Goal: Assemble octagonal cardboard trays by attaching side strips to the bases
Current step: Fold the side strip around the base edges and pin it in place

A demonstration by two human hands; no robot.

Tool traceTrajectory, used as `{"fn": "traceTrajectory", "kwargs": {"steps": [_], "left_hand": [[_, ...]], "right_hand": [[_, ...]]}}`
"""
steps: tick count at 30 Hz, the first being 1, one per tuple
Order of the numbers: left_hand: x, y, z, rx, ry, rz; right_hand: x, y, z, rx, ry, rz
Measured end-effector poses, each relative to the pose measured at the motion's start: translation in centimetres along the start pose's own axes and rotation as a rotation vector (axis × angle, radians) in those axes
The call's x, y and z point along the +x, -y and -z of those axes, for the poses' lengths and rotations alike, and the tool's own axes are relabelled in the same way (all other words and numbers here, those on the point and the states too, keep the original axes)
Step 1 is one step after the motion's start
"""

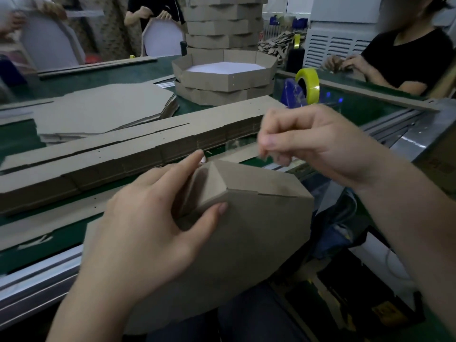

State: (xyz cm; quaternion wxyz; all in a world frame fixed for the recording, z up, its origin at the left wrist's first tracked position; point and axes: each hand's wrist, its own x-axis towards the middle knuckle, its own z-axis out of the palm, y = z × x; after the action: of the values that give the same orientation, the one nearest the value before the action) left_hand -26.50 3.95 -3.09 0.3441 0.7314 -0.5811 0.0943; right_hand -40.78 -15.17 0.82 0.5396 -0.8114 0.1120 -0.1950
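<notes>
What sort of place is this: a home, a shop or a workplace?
Probably a small packaging workshop. Finished octagonal trays stand stacked on the green table, flat side strips lie in piles, and other people handle cardboard around it.

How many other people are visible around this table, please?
3: far-left person, back-centre person, and right person in black. Others may be hidden.
</notes>
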Motion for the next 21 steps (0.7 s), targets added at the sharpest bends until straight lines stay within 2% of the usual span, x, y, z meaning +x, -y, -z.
{"fn": "traceTrajectory", "kwargs": {"steps": [3, 5, 10, 14, 17, 21], "left_hand": [[-0.1, 0.0, 0.1, -0.005, -0.043, 0.007], [-0.1, -0.1, 0.2, -0.009, -0.062, 0.001], [-0.3, 0.1, 0.0, -0.07, -0.131, -0.016], [-0.5, 0.3, 0.0, -0.109, -0.139, -0.111], [-0.4, 0.4, -0.1, -0.112, -0.102, -0.173], [-0.5, 0.5, -0.4, -0.125, -0.101, -0.158]], "right_hand": [[0.8, 1.7, -1.8, 0.026, 0.226, -0.033], [1.4, 2.1, -2.3, -0.061, 0.299, -0.075], [2.2, 2.1, -2.7, -0.18, 0.256, -0.169], [2.4, 2.0, -2.6, -0.204, 0.246, -0.204], [2.4, 1.9, -2.5, -0.218, 0.273, -0.208], [2.8, 2.3, -1.9, -0.299, 0.369, -0.241]]}}
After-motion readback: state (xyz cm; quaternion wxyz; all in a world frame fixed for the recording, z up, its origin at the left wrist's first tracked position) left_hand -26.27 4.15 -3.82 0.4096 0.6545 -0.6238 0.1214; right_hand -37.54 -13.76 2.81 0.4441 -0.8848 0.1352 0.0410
